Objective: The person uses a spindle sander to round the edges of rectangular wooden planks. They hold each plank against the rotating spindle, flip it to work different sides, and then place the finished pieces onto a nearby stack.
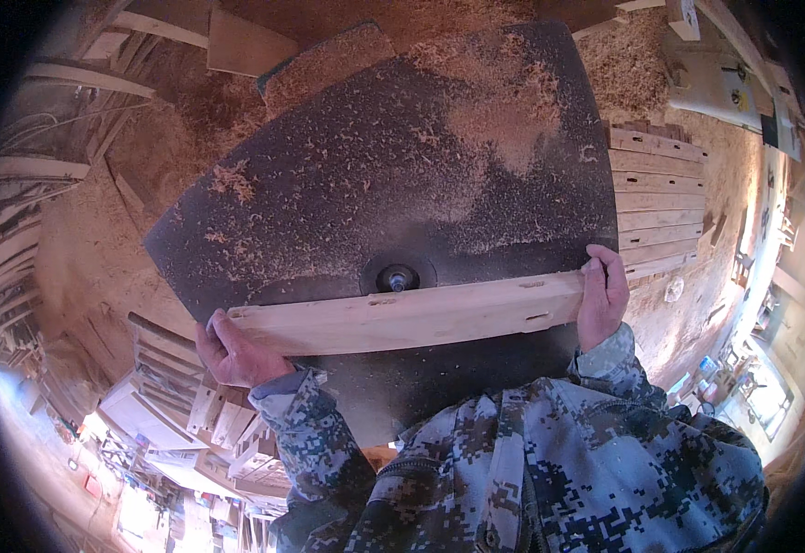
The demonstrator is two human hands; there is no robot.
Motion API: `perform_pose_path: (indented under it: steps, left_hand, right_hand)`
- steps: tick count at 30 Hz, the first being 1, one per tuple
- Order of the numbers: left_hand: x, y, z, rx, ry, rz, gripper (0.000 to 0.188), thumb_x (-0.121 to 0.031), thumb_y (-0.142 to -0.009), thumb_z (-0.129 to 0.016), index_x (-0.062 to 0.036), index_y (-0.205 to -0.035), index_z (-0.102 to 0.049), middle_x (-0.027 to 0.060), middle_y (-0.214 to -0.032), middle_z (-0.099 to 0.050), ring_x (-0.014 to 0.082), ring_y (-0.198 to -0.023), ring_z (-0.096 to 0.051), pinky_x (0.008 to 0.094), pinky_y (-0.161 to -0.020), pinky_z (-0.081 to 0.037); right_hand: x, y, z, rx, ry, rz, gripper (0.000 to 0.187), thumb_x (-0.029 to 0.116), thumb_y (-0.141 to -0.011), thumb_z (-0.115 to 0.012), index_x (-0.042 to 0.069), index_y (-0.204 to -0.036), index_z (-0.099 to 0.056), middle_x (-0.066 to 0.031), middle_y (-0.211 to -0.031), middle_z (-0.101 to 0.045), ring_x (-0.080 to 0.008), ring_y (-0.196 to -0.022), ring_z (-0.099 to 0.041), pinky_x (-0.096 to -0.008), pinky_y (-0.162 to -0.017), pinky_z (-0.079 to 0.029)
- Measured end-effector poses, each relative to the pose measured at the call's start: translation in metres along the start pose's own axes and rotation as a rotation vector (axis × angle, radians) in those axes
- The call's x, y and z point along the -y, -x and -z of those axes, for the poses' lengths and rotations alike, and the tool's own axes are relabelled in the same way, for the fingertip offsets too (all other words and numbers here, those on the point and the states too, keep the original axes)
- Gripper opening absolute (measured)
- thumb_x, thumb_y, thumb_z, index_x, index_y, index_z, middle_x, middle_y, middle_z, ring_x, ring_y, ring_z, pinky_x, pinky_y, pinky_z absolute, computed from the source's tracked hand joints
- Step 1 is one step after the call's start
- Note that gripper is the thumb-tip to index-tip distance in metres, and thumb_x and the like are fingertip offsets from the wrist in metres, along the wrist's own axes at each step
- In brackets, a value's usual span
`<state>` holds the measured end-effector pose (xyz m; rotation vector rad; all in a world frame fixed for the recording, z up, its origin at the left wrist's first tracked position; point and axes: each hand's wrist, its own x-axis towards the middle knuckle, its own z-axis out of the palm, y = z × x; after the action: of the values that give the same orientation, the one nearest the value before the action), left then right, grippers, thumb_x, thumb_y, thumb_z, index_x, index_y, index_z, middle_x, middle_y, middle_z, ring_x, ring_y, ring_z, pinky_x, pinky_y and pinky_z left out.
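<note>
Wooden board [421, 318]: near side of spindle [398, 280]
Left hand [236, 354]: curled closed on one end, left of spindle
Right hand [603, 302]: gripping opposite end, right of spindle

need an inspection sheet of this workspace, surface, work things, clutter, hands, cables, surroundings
Surface: dark machine table, strewn with wood shavings, thickest toward the far side
Job's things: pale wooden board with slots, lying across the table; metal spindle beside its far edge, contact unclear
Clutter: row of slotted slats right of the table
Hands: left hand holds the board's left end; right hand its right end, fingers close to the table's edge
Cables: nothing seen for certain
Surroundings: more timber at left; bright window at lower right
</note>
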<state>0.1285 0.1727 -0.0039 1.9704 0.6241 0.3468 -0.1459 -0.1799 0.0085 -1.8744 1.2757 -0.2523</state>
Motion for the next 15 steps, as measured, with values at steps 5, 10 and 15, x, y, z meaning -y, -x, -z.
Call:
perform_pose_path:
  steps: [5, 10, 15]
  left_hand:
    - [-0.001, -0.005, -0.003, 0.039, 0.009, -0.002, 0.037, -0.015, -0.101, -0.068, 0.0042, -0.132, -0.063, 0.0095, -0.114, -0.071, 0.0167, -0.099, -0.065, 0.0296, -0.087, -0.055]
    - [0.001, -0.006, -0.002, -0.007, -0.03, -0.035, 0.041, -0.015, -0.102, -0.067, 0.0117, -0.133, -0.061, 0.0162, -0.118, -0.07, 0.0204, -0.104, -0.066, 0.0319, -0.091, -0.055]
    - [0.01, -0.02, 0.006, -0.083, 0.02, 0.034, 0.045, -0.015, -0.101, -0.068, 0.0115, -0.136, -0.059, 0.0161, -0.119, -0.07, 0.021, -0.105, -0.067, 0.0323, -0.092, -0.055]
  right_hand:
    - [0.002, -0.002, -0.002, 0.002, -0.09, -0.031, 0.024, 0.014, -0.112, -0.05, 0.003, -0.13, -0.063, 0.0027, -0.1, -0.056, -0.006, -0.093, -0.051, -0.0224, -0.086, -0.047]
    - [0.012, 0.0, -0.003, 0.009, -0.116, -0.037, 0.024, 0.015, -0.113, -0.05, 0.004, -0.131, -0.062, 0.0033, -0.1, -0.055, -0.0061, -0.091, -0.05, -0.0227, -0.085, -0.046]
    - [0.024, -0.001, -0.02, -0.022, -0.12, 0.042, 0.025, 0.013, -0.112, -0.049, 0.0, -0.131, -0.06, -0.0039, -0.102, -0.058, -0.0106, -0.091, -0.054, -0.027, -0.082, -0.048]
